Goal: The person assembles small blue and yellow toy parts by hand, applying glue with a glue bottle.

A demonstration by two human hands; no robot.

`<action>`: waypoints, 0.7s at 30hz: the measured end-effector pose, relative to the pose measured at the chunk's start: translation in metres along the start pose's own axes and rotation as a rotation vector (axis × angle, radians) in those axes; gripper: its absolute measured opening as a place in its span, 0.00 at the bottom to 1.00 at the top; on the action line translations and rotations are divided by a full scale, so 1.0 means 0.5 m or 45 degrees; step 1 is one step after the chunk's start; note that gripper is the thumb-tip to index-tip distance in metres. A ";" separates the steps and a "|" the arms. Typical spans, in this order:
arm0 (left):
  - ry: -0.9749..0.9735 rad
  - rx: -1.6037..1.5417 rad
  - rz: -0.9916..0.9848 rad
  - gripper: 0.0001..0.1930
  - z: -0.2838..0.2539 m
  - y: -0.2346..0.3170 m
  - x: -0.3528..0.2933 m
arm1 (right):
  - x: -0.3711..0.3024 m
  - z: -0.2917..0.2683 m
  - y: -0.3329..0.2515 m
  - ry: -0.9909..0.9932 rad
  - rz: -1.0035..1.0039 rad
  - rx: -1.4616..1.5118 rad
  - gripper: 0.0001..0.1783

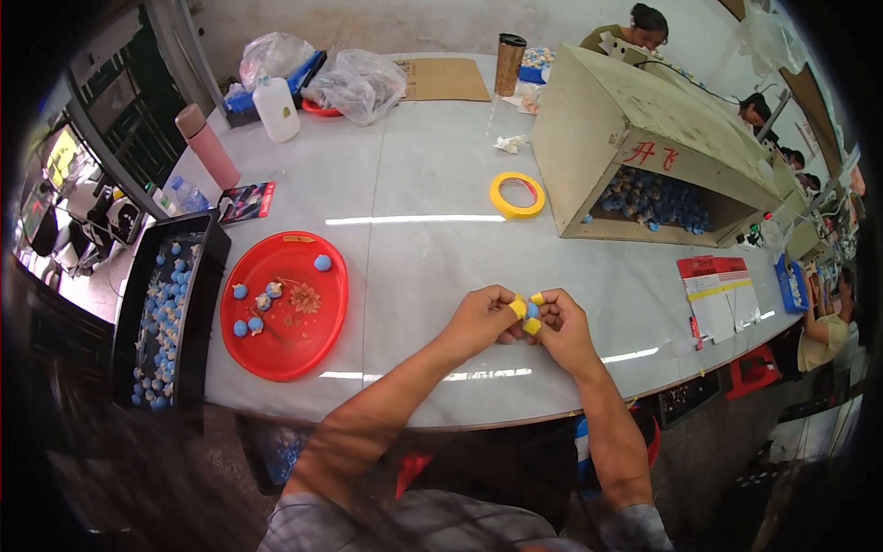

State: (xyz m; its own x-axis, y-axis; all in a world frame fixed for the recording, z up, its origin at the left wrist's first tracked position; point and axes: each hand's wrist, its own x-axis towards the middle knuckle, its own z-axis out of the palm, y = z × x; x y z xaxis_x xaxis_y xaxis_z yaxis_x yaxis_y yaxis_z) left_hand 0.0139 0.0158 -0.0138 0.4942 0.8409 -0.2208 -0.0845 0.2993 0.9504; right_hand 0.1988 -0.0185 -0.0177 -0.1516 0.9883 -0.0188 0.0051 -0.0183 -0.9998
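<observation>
Between my two hands, over the near part of the table, is a small blue round piece [532,311], mostly covered by fingers. My left hand [487,320] is closed on it from the left, with yellow tape on a fingertip. From the other side my right hand [561,329] pinches the same piece, and yellow tape wraps its thumb and a finger. To the left, a red round tray [317,345] bears several blue and cream small pieces [274,289]. A lone blue piece [323,263] lies near its far right rim.
A black bin [216,244] of blue pieces stands at the left. Yellow tape [497,198] lies beyond my hands, beside a wooden box [579,120] holding more pieces. Further back are a pink flask [210,152], a white bottle [278,110] and a brown tumbler [509,69]. Other people sit at the right.
</observation>
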 end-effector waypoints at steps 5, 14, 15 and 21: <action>0.016 0.124 0.048 0.16 0.015 -0.016 0.010 | -0.007 0.008 0.000 -0.052 -0.108 0.006 0.16; 0.338 -0.091 0.090 0.19 -0.032 0.072 -0.018 | 0.004 -0.003 0.020 0.098 -0.017 0.027 0.15; 0.367 -0.028 0.128 0.17 -0.050 0.085 -0.027 | 0.005 -0.005 0.019 0.114 -0.008 0.021 0.14; 0.874 0.828 0.157 0.10 -0.254 0.125 -0.163 | 0.022 -0.034 0.003 0.155 0.032 0.257 0.14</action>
State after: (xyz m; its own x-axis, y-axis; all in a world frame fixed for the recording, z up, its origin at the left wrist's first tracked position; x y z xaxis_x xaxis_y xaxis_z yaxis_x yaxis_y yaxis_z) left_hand -0.1414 0.0235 0.0360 -0.1193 0.9928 0.0049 0.4979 0.0555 0.8655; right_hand 0.2138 -0.0052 -0.0193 -0.0336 0.9979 -0.0555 -0.1921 -0.0610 -0.9795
